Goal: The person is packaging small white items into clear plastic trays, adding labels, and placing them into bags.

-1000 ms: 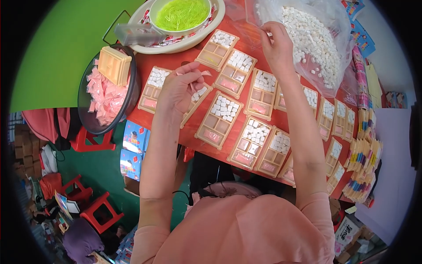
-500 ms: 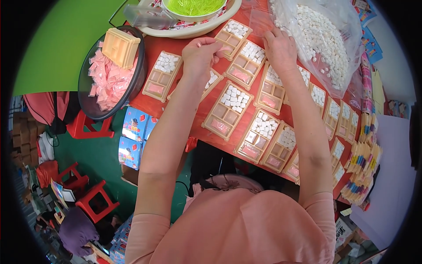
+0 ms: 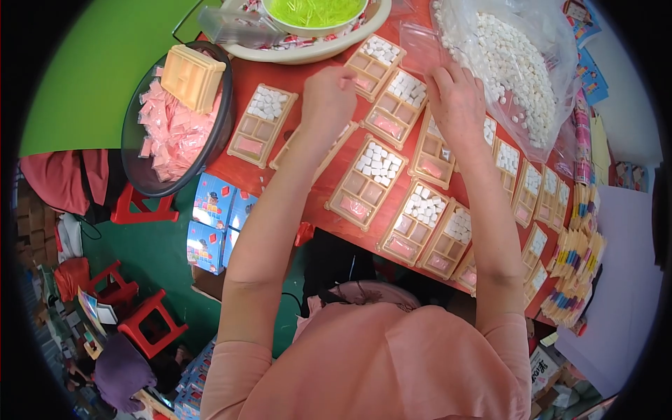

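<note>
My left hand is closed, fingers curled, beside a beige compartment tray at the far end of the table. White cubes fill this tray's far section, and a pink packet lies in its near part. What the left fingers hold, if anything, is hidden. Over the table to the right, my right hand has bent, parted fingers, nearest to a clear plastic piece. Several similar trays stand around both hands, such as one with cubes and a pink packet. My left wrist partly covers a slanted tray.
At left, a dark basin holds pink packets and stacked empty trays. A large basin with a bowl of green strips stands at the back. A clear bag of white cubes lies far right. Bundled sticks line the right edge.
My left hand has drawn back slightly from the far tray, and the pink piece at its fingers no longer shows there. My right hand has shifted slightly nearer and to the right.
</note>
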The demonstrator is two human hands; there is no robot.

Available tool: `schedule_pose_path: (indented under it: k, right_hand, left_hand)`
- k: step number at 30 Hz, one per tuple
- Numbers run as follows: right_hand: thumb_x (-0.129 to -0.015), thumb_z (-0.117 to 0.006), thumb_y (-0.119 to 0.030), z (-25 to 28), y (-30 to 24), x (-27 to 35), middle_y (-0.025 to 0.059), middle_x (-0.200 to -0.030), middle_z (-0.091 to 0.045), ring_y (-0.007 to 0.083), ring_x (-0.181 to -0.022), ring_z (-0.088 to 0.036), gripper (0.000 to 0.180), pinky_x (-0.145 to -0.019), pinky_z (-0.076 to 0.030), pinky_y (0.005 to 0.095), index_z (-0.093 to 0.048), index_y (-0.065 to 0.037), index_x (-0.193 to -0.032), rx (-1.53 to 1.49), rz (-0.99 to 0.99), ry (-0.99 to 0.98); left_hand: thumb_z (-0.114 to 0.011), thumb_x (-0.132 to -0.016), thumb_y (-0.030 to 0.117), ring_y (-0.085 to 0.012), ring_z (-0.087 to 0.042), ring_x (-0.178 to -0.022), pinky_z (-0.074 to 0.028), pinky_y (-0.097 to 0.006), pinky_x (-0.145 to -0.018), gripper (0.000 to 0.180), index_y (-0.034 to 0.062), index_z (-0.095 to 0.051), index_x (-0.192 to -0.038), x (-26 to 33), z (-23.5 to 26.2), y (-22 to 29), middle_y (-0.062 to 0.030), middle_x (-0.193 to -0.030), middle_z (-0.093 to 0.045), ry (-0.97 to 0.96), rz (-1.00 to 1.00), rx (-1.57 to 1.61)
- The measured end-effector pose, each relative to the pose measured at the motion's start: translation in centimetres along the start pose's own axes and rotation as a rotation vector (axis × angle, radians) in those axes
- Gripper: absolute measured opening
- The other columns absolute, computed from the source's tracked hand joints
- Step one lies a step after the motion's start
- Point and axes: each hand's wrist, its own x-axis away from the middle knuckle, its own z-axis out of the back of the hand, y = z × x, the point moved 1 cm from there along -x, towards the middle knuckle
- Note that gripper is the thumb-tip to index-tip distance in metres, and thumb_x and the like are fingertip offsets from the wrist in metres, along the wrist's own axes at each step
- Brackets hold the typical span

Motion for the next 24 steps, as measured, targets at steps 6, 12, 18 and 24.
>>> schedule_pose_path:
  k: [6, 12, 18, 24]
  right_hand:
    - [-0.08, -0.071, -0.004, 2.4, 0.1, 0.9, 0.0095, -0.1, -0.065, 0.0285, -0.091, -0.062, 0.016, -0.079, -0.047, 0.0389, -0.066, -0.005, -0.095, -0.127, 0.004, 0.216]
    - [-0.077, -0.073, -0.003, 2.2, -4.5, -4.0, 0.009, -0.102, -0.065, 0.0283, -0.093, -0.061, 0.021, -0.081, -0.047, 0.0386, -0.065, -0.005, -0.096, -0.247, 0.182, 0.31]
    - [-0.081, -0.069, -0.006, -0.4, -6.4, -6.9, 0.0089, -0.105, -0.063, 0.0277, -0.098, -0.06, 0.023, -0.084, -0.046, 0.0392, -0.065, -0.006, -0.104, -0.244, 0.311, 0.174]
    - [-0.083, -0.068, -0.004, 2.1, -7.2, -0.3, 0.0107, -0.11, -0.062, 0.0298, -0.102, -0.059, 0.028, -0.088, -0.046, 0.0426, -0.064, -0.006, -0.111, -0.733, 0.064, -0.124]
  left_hand:
    - [-0.062, -0.09, 0.007, -0.0269, -0.065, -0.074, -0.053, -0.035, -0.069, 0.014, 0.0013, -0.067, -0.101, 1.5, 1.2, 2.7, -0.0114, -0.083, -0.066, 0.073, 0.144, 0.255]
    - [-0.057, -0.088, -0.001, -0.0223, -0.062, -0.083, -0.053, -0.031, -0.07, 0.024, -0.0007, -0.052, -0.111, 3.5, 3.0, 1.9, -0.0138, -0.098, -0.062, -0.103, 0.818, 1.44]
    - [-0.047, -0.084, -0.011, -0.0335, -0.059, -0.107, -0.052, -0.041, -0.093, 0.036, -0.0023, -0.043, -0.118, 3.7, 3.7, 2.0, -0.0254, -0.118, -0.053, 0.036, 0.793, 1.463]
    - [-0.041, -0.086, -0.009, -0.0397, -0.055, -0.117, -0.05, -0.048, -0.1, 0.038, -0.0029, -0.036, -0.123, 4.0, 3.9, 3.5, -0.0269, -0.121, -0.05, 0.086, 0.719, 1.518]
